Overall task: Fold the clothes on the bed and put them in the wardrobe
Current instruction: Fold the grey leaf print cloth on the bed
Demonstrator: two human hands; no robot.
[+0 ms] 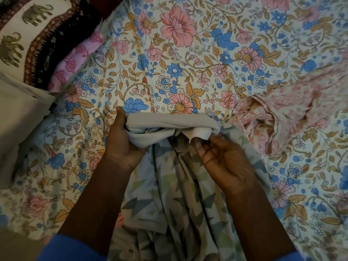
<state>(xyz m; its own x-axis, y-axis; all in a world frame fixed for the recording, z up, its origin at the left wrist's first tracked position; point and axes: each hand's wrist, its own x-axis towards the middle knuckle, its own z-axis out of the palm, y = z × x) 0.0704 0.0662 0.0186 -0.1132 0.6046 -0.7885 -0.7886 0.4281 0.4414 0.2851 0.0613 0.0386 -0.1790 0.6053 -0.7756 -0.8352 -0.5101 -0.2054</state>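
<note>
A pale garment with a grey and green leaf print (169,200) hangs bunched from both my hands over the floral bedsheet (169,59). Its plain white waistband (165,125) is stretched between them. My left hand (120,140) grips the band's left end, thumb on top. At the right end, my right hand (220,159) pinches a fold of the band with thumb and fingertips. A crumpled pink floral garment (286,113) lies on the bed to the right, apart from my hands.
Folded clothes are stacked at the upper left: an elephant-print piece (24,25), a dark patterned one (56,46) and a pink one (75,61). A white pillow or cloth (20,113) lies at the left edge. No wardrobe is in view.
</note>
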